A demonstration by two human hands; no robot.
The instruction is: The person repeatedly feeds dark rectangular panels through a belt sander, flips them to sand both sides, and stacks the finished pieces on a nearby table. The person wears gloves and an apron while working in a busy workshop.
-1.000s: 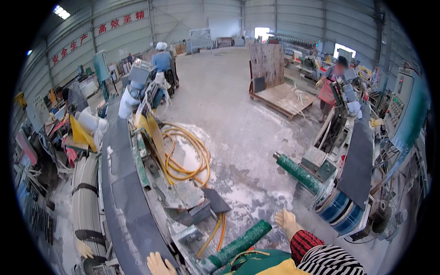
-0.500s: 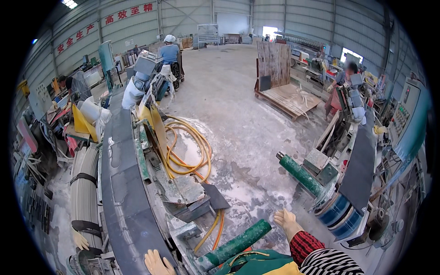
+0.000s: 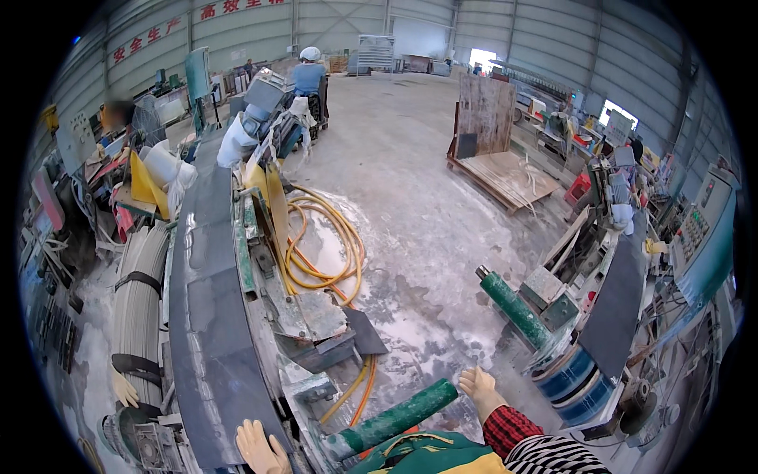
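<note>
At 7 o'clock the left hand [image 3: 260, 449] spreads its fingers over the dark conveyor bed [image 3: 208, 316], likely for support; at 5 o'clock the right hand [image 3: 479, 387] (fingers loosely bent, apparently empty) hangs past the green roller [image 3: 395, 417].

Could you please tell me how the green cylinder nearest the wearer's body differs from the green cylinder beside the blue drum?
The near green cylinder slants up to the right, while the far green cylinder slants up to the left. At its upper end the far one shows a narrow metal stub; the near one shows none. The near one's upper end lies close to the right hand; the far one's does not. Both are green.
</note>
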